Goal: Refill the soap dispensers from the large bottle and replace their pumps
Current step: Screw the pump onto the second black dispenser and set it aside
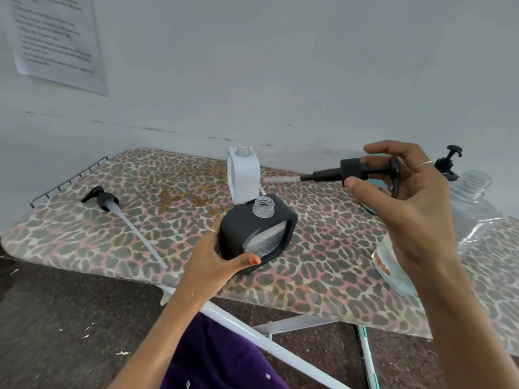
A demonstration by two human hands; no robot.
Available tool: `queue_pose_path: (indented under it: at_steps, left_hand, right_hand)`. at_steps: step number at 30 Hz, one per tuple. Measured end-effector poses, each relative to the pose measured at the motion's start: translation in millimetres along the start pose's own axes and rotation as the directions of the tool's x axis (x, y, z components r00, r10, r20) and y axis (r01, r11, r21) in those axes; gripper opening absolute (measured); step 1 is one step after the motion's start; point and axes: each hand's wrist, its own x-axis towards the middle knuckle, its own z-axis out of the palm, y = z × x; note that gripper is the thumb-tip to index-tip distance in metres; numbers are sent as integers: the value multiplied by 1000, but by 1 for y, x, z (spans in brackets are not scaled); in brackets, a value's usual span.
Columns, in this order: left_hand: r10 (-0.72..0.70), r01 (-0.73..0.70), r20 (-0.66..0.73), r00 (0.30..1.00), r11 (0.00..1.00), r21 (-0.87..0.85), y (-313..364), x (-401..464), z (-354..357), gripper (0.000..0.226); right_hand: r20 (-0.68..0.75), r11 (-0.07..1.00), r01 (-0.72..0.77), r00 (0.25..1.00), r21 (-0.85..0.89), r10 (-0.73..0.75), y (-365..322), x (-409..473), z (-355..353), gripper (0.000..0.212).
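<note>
A black square soap dispenser (238, 228) with an open clear neck stands tilted on the leopard-print board (323, 262), and my left hand (216, 259) grips its lower left corner. My right hand (410, 209) holds a black pump (354, 168) in the air, lying sideways with its tube pointing left, above and to the right of the dispenser. Behind the black one stands a white dispenser (243, 175) with no pump. A second black pump (106, 202) with a long clear tube lies on the board at the left.
A large clear bottle (474, 211) with an open threaded neck stands at the right; a black pump (448, 161) sits behind it. Another clear bottle (393, 265) lies partly hidden under my right forearm. The board abuts a white wall, with a wire rack (67, 178) at its left end.
</note>
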Motion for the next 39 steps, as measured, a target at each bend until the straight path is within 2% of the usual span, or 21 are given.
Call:
queue_pose_path:
  at_steps: [7, 12, 17, 23, 28, 32, 34, 39]
  left_hand:
    - [-9, 9, 17, 1000, 1000, -22, -2, 1, 0, 84]
    - [-11, 11, 24, 1000, 1000, -22, -3, 1, -1, 85]
    - [-7, 8, 29, 1000, 1000, -29, 1, 0, 0, 84]
    - [-6, 7, 33, 999, 999, -35, 5, -2, 0, 81]
    - [-21, 21, 19, 1000, 1000, -7, 2, -2, -1, 82]
    - [-23, 23, 23, 999, 1000, -8, 1, -1, 0, 85]
    - [-19, 20, 27, 999, 1000, -14, 1, -1, 0, 85]
    - [-29, 29, 25, 999, 1000, -12, -1, 0, 0, 81]
  right_hand:
    - [30, 994, 80, 997, -81, -77, -9, 3, 6, 32]
    - [54, 980, 73, 996, -183, -64, -8, 13, 12, 34]
    - [161, 959, 76, 986, -273, -32, -4, 27, 31, 41]
    - [329, 920, 61, 941, -387, 76, 16, 30, 61, 50]
    - [348, 910, 33, 929, -412, 124, 36, 22, 65, 43]
    - [370, 931, -19, 914, -365, 164, 45, 20, 63, 29]
    - [384, 935, -24, 908, -353, 169, 46, 19, 64, 28]
    - [385, 894, 80, 917, -440, 108, 44, 17, 66, 31]
